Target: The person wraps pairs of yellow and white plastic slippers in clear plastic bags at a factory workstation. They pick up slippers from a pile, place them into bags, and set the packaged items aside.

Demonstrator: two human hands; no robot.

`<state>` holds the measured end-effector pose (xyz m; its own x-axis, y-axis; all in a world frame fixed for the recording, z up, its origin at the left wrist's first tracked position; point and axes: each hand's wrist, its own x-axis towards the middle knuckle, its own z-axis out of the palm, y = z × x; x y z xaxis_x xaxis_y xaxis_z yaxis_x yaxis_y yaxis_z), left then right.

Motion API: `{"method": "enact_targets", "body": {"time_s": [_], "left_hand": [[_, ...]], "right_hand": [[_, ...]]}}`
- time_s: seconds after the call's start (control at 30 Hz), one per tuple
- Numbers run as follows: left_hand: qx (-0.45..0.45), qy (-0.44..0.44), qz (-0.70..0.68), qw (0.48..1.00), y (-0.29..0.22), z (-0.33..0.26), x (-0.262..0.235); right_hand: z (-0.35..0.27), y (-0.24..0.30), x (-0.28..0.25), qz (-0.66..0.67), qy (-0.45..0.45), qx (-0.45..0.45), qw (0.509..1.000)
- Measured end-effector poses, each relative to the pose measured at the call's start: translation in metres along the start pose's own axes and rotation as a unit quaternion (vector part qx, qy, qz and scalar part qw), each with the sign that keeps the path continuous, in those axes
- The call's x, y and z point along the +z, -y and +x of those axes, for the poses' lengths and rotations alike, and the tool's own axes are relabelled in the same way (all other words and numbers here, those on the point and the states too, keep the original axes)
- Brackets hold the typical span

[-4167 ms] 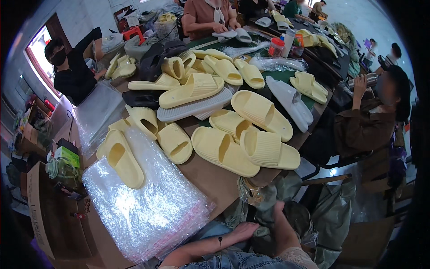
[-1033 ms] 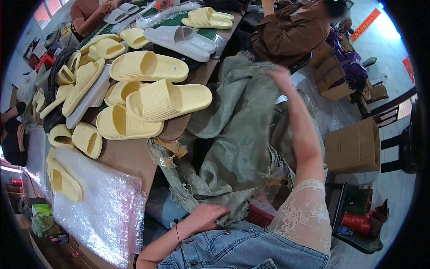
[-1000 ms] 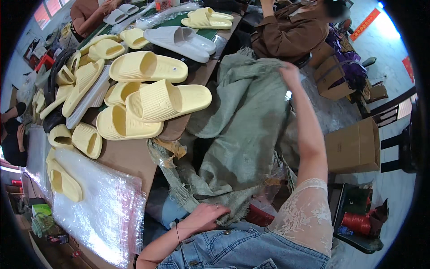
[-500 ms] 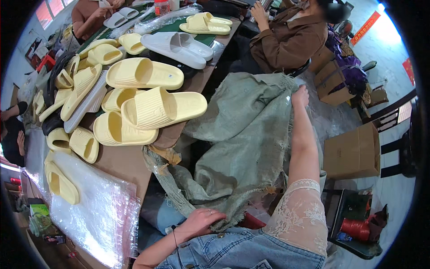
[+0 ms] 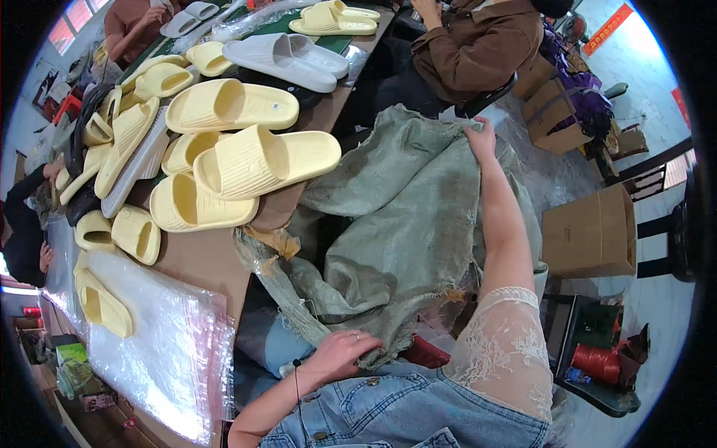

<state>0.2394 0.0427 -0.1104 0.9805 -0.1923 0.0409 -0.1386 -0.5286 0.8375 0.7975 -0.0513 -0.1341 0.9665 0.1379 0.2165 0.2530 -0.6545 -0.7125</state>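
Large grey-green woven sack (image 5: pixel 403 224) spread across the middle of the frame, draped from the bench (image 5: pixel 202 261) edge down over the lap. Long axis running from the upper right, near the seated person in the brown jacket (image 5: pixel 478 45), down to the frayed lower hem at the bottom centre.

Right hand (image 5: pixel 482 140) stretched far out to the upper right of centre, fingers closed on the sack's top edge — pinching a fold of the cloth there. Left hand (image 5: pixel 343 355) low in the frame, just above the denim, fingers curled onto the frayed hem, gripping it loosely; hard to tell how much cloth sits inside the curl. So: one hand at each end of the sack, the cloth slack and creased between them, the left far nearer the body, the right at full reach.

To the left of the sack, on the bench, a heap of pale yellow slippers (image 5: pixel 254 160), the nearest lying just beside the sack's upper left edge and apparently not touching it. Beyond those, at the top of the frame, a pair of white slippers (image 5: pixel 280 60). Clear plastic bags (image 5: pixel 157 336) stacked at lower left, with one more yellow slipper resting on them. Cardboard box (image 5: pixel 590 231) on the floor at right, well apart from both hands.
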Motion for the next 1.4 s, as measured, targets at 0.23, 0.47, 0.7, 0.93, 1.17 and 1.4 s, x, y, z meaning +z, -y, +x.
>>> {"method": "enact_targets", "body": {"time_s": [0.23,0.47,0.7,0.93,1.17,1.4], "left_hand": [[-0.071,0.028,0.02,0.997,-0.005,-0.005,-0.006],[-0.073,-0.147,0.023,0.986,-0.023,-0.011,0.002],[-0.022,-0.313,-0.11,0.943,-0.048,-0.008,0.003],[0.056,-0.248,0.014,0.967,-0.07,-0.018,-0.009],[0.113,-0.04,0.206,0.971,-0.08,-0.011,-0.007],[-0.238,0.028,0.278,0.93,0.045,-0.021,0.047]], "right_hand": [[-0.057,-0.037,-0.019,-0.115,0.192,0.094,0.97],[-0.183,0.005,-0.11,-0.366,0.466,0.069,0.802],[-0.259,-0.049,-0.113,0.02,0.498,0.341,0.797],[-0.244,0.022,-0.177,0.326,0.409,0.339,0.782],[-0.255,0.008,-0.248,0.101,0.46,0.196,0.86],[-0.323,-0.11,-0.159,0.022,0.497,0.195,0.845]]}}
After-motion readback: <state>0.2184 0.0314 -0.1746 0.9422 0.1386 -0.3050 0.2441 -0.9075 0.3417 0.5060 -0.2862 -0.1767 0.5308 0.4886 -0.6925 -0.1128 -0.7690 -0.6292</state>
